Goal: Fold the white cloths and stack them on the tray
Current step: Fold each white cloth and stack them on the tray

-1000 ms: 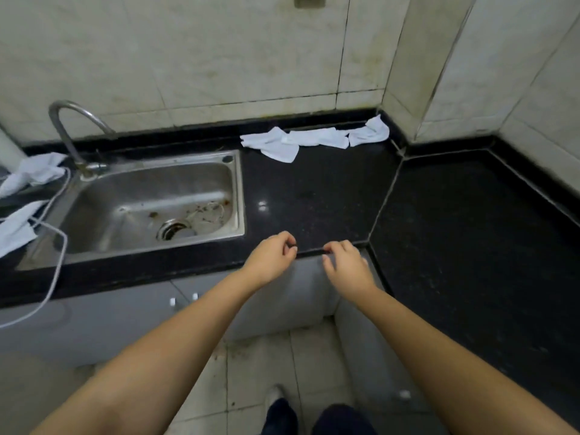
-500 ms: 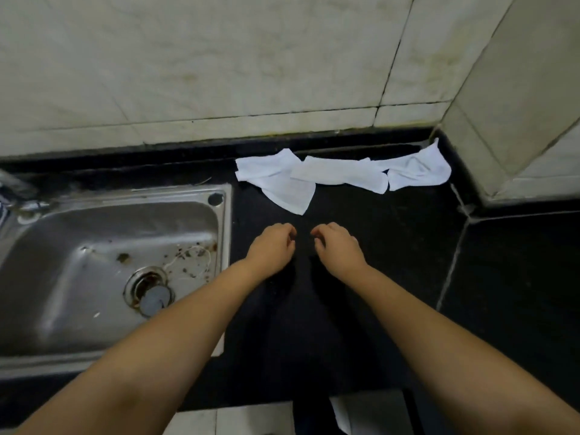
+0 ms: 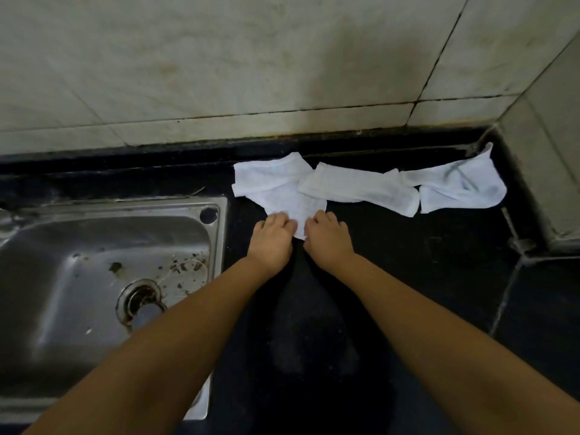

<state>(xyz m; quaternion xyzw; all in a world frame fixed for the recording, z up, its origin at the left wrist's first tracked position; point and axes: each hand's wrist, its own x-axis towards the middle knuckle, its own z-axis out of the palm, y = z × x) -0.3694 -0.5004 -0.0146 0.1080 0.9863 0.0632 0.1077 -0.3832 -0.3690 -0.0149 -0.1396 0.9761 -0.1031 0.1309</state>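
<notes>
You have bare counter (image 3: 423, 277) to pass over on the right. The sink (image 3: 103, 277) drops away left. The tiled wall (image 3: 219, 73) closes off the back just behind the cloths (image 3: 354, 186).

Three white cloths (image 3: 361, 186) with a faint woven texture lie on a black, finely speckled countertop (image 3: 408, 262). To the left, a silver steel sink (image 3: 78, 277) carries brown specks; pale, stained off-white wall tiles (image 3: 219, 58) have dark grout lines.
</notes>
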